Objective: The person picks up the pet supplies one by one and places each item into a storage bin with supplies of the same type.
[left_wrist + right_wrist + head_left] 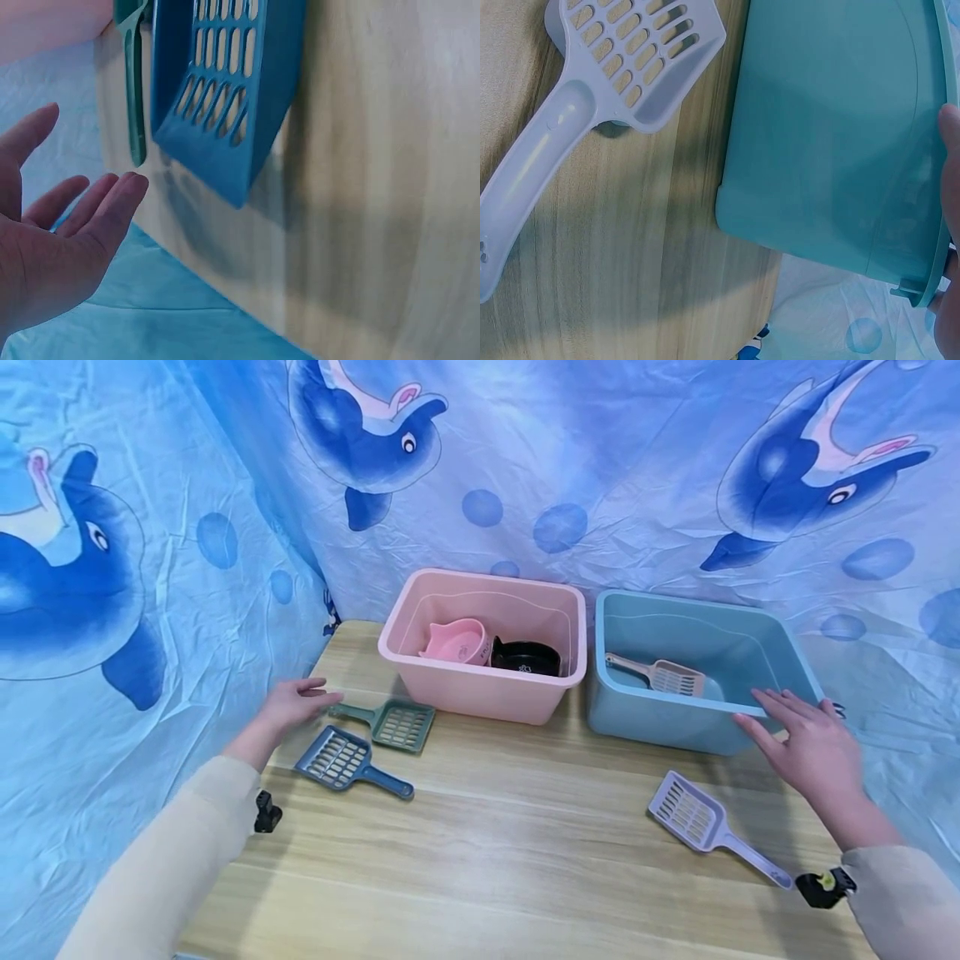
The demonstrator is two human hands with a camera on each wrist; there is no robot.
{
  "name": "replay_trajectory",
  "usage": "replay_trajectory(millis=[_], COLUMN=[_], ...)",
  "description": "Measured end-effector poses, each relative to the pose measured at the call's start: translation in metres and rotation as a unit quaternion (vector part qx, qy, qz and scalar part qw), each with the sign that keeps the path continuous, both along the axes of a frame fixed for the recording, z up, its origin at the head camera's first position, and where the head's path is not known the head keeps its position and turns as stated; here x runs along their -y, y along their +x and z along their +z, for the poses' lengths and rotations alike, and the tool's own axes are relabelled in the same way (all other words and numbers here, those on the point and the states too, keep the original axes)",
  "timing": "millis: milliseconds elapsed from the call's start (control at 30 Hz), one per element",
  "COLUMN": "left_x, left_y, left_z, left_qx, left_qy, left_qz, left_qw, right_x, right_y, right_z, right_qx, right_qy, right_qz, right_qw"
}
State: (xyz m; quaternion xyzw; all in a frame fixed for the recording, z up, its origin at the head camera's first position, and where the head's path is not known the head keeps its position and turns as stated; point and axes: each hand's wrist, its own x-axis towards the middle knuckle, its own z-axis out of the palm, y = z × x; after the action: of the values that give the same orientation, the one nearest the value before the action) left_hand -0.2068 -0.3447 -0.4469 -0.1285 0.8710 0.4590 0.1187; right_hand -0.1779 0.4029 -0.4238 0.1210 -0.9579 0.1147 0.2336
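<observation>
Pale sleeve (168,852) foremost; green scoop (378,719) just beside left grip (294,704)

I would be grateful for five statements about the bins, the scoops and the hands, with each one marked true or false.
1. The pink bin holds a pink bowl and a black bowl. True.
2. The lavender scoop lies inside the light-blue bin. False: it lies on the table, in front of that bin.
3. The left hand holds the dark-blue scoop. False: that scoop lies on the table; the hand holds nothing, its fingers near the handle of the green scoop.
4. The right hand is at the light-blue bin's rim. True.
5. A pale scoop lies in the light-blue bin. True.
</observation>
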Motion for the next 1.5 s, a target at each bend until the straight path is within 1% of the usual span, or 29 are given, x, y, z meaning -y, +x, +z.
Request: replay_trajectory(millis=[133,267,367,533,667,767,967,1100,1200,1233,1400,1500], left_x=[0.002,0.005,0.004,0.001,-0.001,-0.002,-0.006,-0.008,-0.008,-0.008,-0.007,-0.007], left_y=[0.002,0.003,0.004,0.005,0.001,-0.002,-0.006,-0.010,-0.012,-0.013,-0.015,-0.015], left_z=[-0.009,-0.014,-0.015,-0.014,-0.014,-0.014,-0.011,-0.011,-0.012,-0.013,-0.015,-0.015], left_qx=[0.013,0.014,0.015,0.032,0.047,0.057,0.075,0.075,0.071,0.071,0.074,0.077], left_qy=[0.029,0.044,0.064,0.090,0.115,0.135,0.160,0.177,0.207,0.219,0.289,0.330], left_qz=[0.025,0.035,0.039,0.062,0.093,0.117,0.143,0.159,0.172,0.179,0.205,0.208], left_qw=[0.9992,0.9983,0.9971,0.9935,0.9879,0.9822,0.9738,0.9684,0.9604,0.9565,0.9321,0.9176], right_x=[0.000,-0.001,-0.001,0.000,-0.001,-0.001,0.000,0.000,-0.001,-0.001,-0.001,-0.001], right_y=[0.000,0.001,0.000,0.000,0.000,0.000,0.000,0.000,0.000,0.000,0.000,0.000], right_z=[0.001,0.000,0.000,0.000,0.000,-0.001,0.000,-0.002,-0.002,-0.001,-0.001,-0.001], right_qx=[0.011,0.012,0.007,-0.004,-0.002,0.000,-0.005,-0.003,0.001,0.003,0.009,0.008], right_qy=[0.001,0.002,0.000,-0.004,-0.004,-0.004,-0.004,-0.004,-0.002,-0.001,-0.001,-0.003], right_qz=[-0.002,-0.003,-0.001,0.002,0.000,-0.001,0.002,0.000,-0.002,-0.003,-0.005,-0.004], right_qw=[0.9999,0.9999,1.0000,1.0000,1.0000,1.0000,1.0000,1.0000,1.0000,1.0000,0.9999,1.0000])
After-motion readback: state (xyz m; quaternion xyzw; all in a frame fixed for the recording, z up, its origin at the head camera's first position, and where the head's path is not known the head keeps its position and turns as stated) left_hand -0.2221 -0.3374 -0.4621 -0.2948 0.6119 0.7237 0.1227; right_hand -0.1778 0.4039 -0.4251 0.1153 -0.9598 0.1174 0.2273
